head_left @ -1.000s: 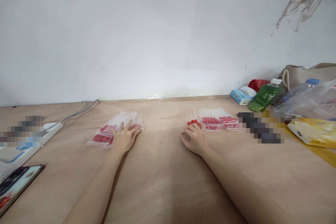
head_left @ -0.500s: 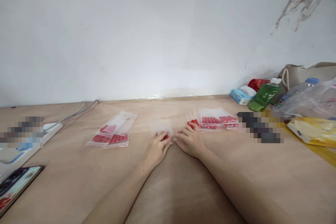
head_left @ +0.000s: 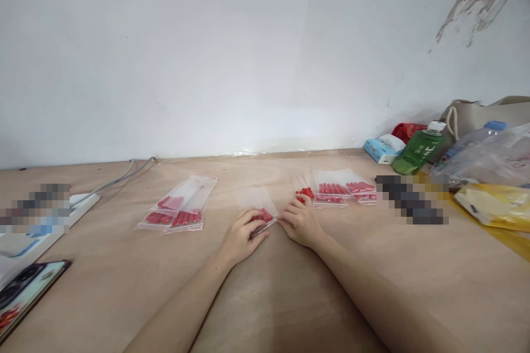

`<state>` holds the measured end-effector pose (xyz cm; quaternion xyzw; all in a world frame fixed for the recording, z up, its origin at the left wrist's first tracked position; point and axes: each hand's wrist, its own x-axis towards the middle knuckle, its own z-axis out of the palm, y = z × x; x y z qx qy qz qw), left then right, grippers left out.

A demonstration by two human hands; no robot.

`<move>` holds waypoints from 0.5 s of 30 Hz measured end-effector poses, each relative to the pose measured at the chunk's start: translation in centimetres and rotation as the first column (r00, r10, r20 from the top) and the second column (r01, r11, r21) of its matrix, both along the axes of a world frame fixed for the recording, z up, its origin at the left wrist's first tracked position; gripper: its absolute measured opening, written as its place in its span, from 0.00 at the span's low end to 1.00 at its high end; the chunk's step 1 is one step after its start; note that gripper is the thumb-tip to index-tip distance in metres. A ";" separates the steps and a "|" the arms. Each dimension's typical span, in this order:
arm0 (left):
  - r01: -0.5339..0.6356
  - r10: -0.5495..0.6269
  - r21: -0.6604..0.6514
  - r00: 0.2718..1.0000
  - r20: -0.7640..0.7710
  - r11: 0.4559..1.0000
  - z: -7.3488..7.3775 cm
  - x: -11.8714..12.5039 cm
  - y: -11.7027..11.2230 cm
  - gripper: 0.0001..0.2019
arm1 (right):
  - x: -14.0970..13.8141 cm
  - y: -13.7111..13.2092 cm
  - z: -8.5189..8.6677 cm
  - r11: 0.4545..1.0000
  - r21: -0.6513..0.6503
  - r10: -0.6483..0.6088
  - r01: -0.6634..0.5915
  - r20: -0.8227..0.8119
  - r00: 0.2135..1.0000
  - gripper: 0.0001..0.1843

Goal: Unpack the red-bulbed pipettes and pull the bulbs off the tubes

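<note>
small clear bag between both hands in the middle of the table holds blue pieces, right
Not blue: the head view shows red pieces in the small clear bag, which lies between the left hand and the right hand in the middle of the table.

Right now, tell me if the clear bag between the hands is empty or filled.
Partly filled: red pieces show through the clear bag at its near end, by the left hand.

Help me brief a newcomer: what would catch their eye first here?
In the middle, the left hand and right hand meet on a small clear bag of red pieces. A left pile and a right pile of filled bags flank it; a green bottle sits far right.
</note>
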<state>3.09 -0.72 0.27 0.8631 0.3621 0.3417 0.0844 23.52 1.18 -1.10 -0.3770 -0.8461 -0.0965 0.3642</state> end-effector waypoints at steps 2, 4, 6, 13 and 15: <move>-0.003 0.003 -0.006 1.000 0.018 1.000 -0.3 0.2 0.3 0.09 | -0.1 0.0 0.0 1.000 -0.005 0.004 -0.004 -0.005 1.000 0.06; -0.037 0.042 -0.072 0.997 0.064 0.997 -0.5 0.3 0.5 0.09 | -0.1 0.0 0.0 1.000 -0.006 0.001 -0.001 -0.006 1.000 0.07; -0.075 0.097 -0.173 0.988 0.122 0.982 -0.5 0.4 0.7 0.08 | -0.2 0.0 -0.1 1.000 -0.009 0.001 -0.001 0.007 1.000 0.05; -0.115 0.186 -0.325 0.963 0.197 0.939 -0.6 0.6 0.9 0.03 | -0.6 -0.1 0.0 0.997 -0.006 0.083 -0.082 0.023 0.996 0.08; -0.117 0.192 -0.328 0.960 0.206 0.937 -0.6 0.6 0.9 0.03 | -0.6 -0.1 0.0 0.996 0.013 0.092 -0.093 0.038 0.995 0.08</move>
